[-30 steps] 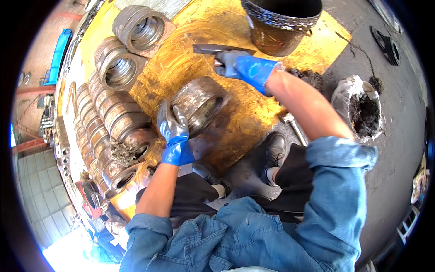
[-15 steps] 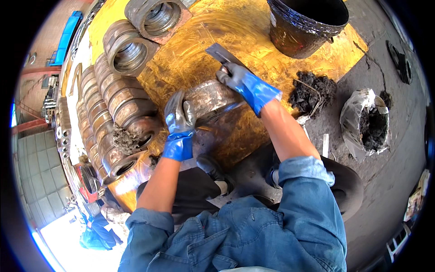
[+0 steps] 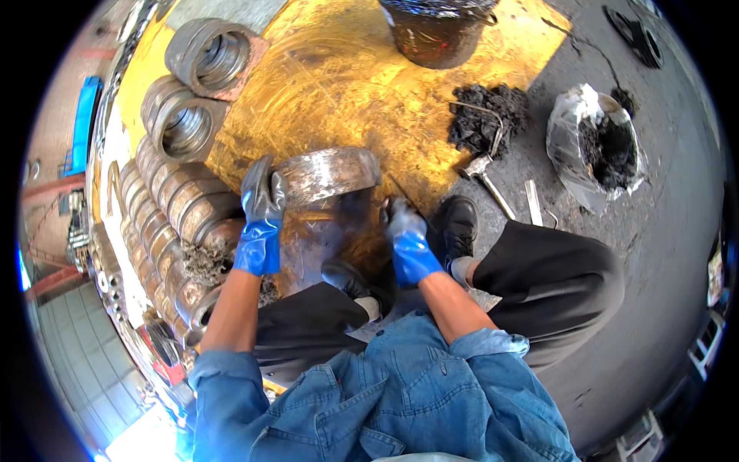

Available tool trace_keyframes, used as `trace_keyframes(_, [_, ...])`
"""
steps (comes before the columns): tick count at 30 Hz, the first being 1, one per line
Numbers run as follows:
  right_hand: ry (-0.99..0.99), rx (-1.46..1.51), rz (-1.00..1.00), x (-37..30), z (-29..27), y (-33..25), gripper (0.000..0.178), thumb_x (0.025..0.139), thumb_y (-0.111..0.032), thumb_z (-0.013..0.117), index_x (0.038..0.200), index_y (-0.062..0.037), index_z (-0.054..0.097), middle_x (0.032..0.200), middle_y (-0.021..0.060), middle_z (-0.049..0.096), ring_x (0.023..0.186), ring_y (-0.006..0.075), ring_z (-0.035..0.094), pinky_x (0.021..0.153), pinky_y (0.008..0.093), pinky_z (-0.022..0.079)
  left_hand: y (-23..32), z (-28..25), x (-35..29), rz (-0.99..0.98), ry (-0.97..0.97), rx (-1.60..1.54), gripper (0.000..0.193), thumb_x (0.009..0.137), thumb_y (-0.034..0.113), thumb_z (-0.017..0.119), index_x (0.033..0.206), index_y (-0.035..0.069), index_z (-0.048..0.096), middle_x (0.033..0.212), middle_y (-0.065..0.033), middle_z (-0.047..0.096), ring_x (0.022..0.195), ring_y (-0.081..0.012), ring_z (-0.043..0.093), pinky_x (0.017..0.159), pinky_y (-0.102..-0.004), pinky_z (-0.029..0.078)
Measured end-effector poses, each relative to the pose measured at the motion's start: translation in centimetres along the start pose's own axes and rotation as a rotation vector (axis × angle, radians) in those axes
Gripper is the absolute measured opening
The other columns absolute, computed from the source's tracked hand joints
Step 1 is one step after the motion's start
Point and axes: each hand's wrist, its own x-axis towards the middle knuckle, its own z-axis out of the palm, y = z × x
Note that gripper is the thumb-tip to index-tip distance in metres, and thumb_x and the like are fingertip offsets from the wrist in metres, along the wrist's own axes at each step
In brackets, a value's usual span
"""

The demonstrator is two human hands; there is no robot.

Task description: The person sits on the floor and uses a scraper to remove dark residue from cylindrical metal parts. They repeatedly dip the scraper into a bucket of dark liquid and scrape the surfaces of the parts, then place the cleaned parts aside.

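A thick rusty metal ring point(image 3: 329, 174) stands on its edge on the yellow work plate point(image 3: 323, 73), its worn outer face toward me. My left hand point(image 3: 262, 192), in a grey-and-blue glove, is closed around the ring's left end. My right hand point(image 3: 404, 221), gloved alike, is low beside the ring's right end and near my right shoe. Its fingers wrap the handle of a flat-bladed scraper point(image 3: 403, 192), seen almost edge-on as a dark strip. The right hand is apart from the ring, and its grip is partly hidden.
Rows of rusty metal cylinders point(image 3: 188, 196) stand at the left, with a fibrous tuft point(image 3: 205, 263) on them. A black bucket point(image 3: 439, 38) is at the back. To the right are a dark greasy heap point(image 3: 489, 119), a hammer point(image 3: 495, 192) and a clear plastic bag point(image 3: 566, 146) of black waste.
My right hand has come down toward me with the scraper, from above the ring to below its right end. The left hand stays on the ring. The whole view has shifted.
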Motion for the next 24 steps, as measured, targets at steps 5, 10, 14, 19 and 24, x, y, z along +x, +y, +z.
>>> trace_keyframes(5, [-0.249,-0.083,-0.104,-0.6,2.4,1.5,0.035,0.098,-0.035,0.057,0.122,-0.0106,0.064,0.105,0.0251,0.073,0.097,0.0448,0.071,0.087,0.0558,0.055,3.2,1.6,1.5,-0.142,0.114,0.110,0.037,0.101,0.026,0.057,0.126,0.000,0.066,0.120,-0.0234,0.070,0.115,-0.0440,0.063,0.103,-0.0527,0.047])
trace_keyframes(10, [-0.551,-0.086,0.018,5.5,-0.3,-0.7,0.032,0.100,-0.025,0.053,0.126,-0.0069,0.062,0.118,0.0252,0.071,0.110,0.0446,0.069,0.091,0.0544,0.056,3.3,2.2,1.2,-0.165,0.135,0.050,0.033,0.101,0.021,0.058,0.124,0.000,0.068,0.120,-0.0226,0.070,0.113,-0.0424,0.064,0.103,-0.0521,0.047])
trace_keyframes(14, [-0.485,-0.141,-0.022,2.0,2.1,1.6,0.032,0.096,-0.021,0.057,0.124,-0.0073,0.063,0.111,0.0275,0.072,0.106,0.0456,0.070,0.089,0.0537,0.057,2.8,2.4,0.6,-0.151,0.162,0.047,0.032,0.101,0.021,0.059,0.124,0.000,0.068,0.122,-0.0220,0.069,0.116,-0.0420,0.063,0.104,-0.0517,0.046])
trace_keyframes(19, [-0.606,0.041,0.087,6.7,1.2,0.8,0.029,0.092,-0.012,0.060,0.120,-0.0063,0.067,0.116,0.0287,0.070,0.110,0.0443,0.069,0.092,0.0516,0.056,3.9,2.1,1.6,-0.155,0.125,0.073,0.032,0.101,0.020,0.059,0.123,-0.001,0.068,0.122,-0.0232,0.069,0.117,-0.0425,0.062,0.105,-0.0522,0.045])
trace_keyframes(24, [-0.624,-0.058,0.130,3.4,3.3,0.5,0.037,0.097,-0.016,0.054,0.133,-0.0078,0.062,0.121,0.0287,0.069,0.111,0.0442,0.069,0.093,0.0528,0.055,3.7,1.5,1.1,-0.126,0.183,0.076,0.032,0.101,0.019,0.058,0.123,-0.001,0.068,0.120,-0.0235,0.070,0.115,-0.0419,0.063,0.104,-0.0517,0.047])
